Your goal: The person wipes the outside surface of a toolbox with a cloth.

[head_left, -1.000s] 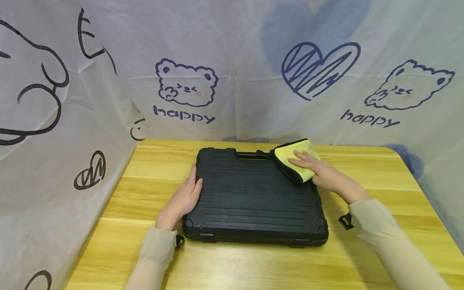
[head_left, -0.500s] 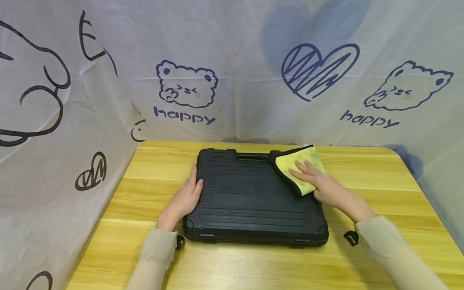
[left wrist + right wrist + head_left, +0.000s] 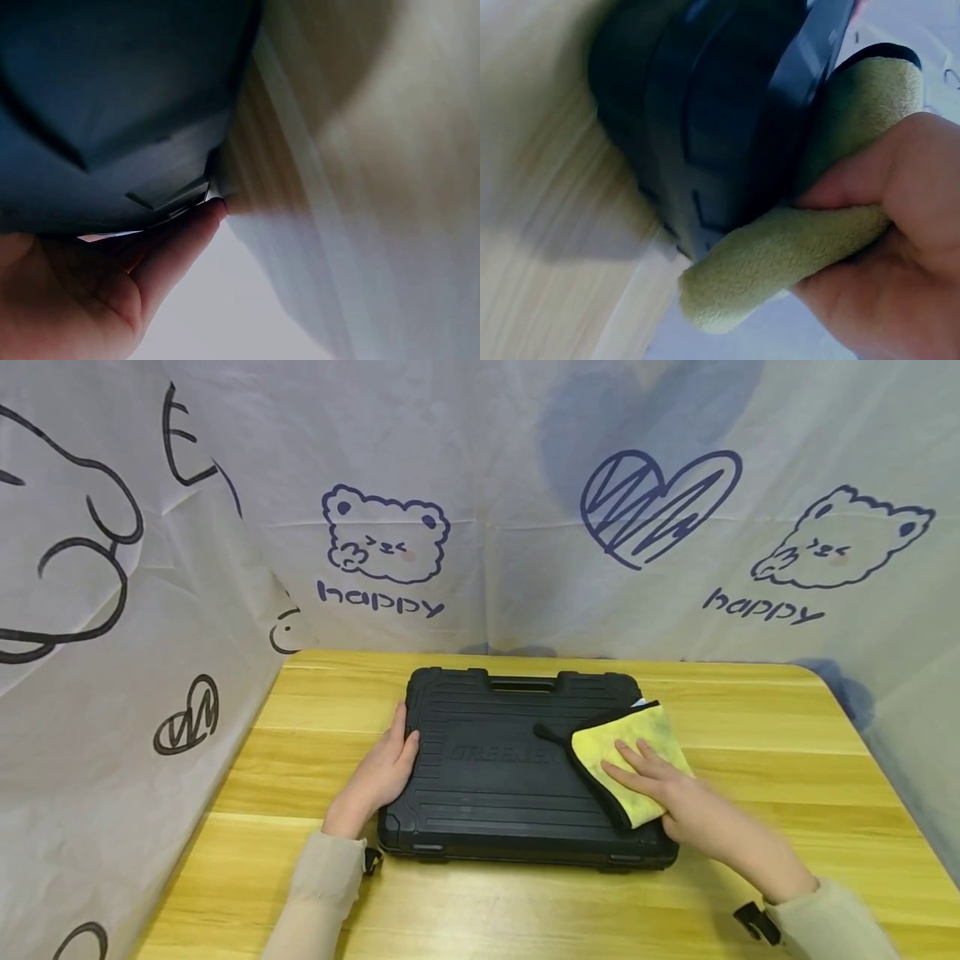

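A black plastic carrying case with raised lettering lies flat on the table, its handle at the far side. My left hand rests against its left side, thumb at the top edge. In the left wrist view, the fingers stretch straight along the case wall. My right hand presses a yellow cloth with black trim onto the lid's near right part. In the right wrist view, a fold of the cloth is pinched between thumb and fingers and hangs over the case's side.
The wooden table extends around the case on all sides. A white fabric backdrop with printed bears and hearts rises behind the table's far edge and along both sides. A black strap hangs below the right sleeve.
My right hand has slid the cloth from the case's far right corner down along its right side toward me, uncovering that corner. The left hand and case have stayed in place.
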Demonstrator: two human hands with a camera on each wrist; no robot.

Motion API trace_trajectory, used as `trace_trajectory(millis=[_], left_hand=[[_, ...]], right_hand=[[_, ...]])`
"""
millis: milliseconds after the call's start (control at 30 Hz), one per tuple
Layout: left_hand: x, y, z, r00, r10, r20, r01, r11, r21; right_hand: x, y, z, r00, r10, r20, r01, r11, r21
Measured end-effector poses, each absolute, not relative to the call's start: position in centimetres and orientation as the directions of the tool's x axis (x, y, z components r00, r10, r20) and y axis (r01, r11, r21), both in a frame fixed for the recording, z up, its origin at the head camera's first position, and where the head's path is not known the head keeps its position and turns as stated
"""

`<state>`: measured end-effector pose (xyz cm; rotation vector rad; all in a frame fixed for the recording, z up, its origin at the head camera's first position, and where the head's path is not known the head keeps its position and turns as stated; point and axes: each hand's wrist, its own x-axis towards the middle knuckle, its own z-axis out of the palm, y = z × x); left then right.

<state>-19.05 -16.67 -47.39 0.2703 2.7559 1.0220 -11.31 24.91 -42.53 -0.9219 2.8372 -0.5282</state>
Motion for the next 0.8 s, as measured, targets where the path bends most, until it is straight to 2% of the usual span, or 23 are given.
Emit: trace_trajectory(millis=[67,300,500,800], left_hand=[[-19.0,-16.7,-47.4,-0.965,0.239,-0.111,0.108,0.744,0.659],[-19.0,-16.6,-47.4,-0.965,0.24,-0.108,0.11,0.74,0.664],[-19.0,-16.7,-47.5,-0.965,0.237,-0.116,0.103,0.741,0.663],[-19.1,-16.6,-47.3,-0.967,0.237,-0.092,0.119,0.741,0.661]], right_hand=[[-10.4,24.6,-42.5,-0.819,-0.573,-0.007,-0.53,0.762,-0.373],[-7.5,23.7,-42.6,-0.84,-0.536,0.08,-0.535,0.797,-0.28],[-6.0,23.3,-42.5,-0.847,-0.524,0.094,-0.528,0.809,-0.259],[-5.0,23.2,-40.1,-0.827,-0.558,-0.07,-0.49,0.776,-0.398]])
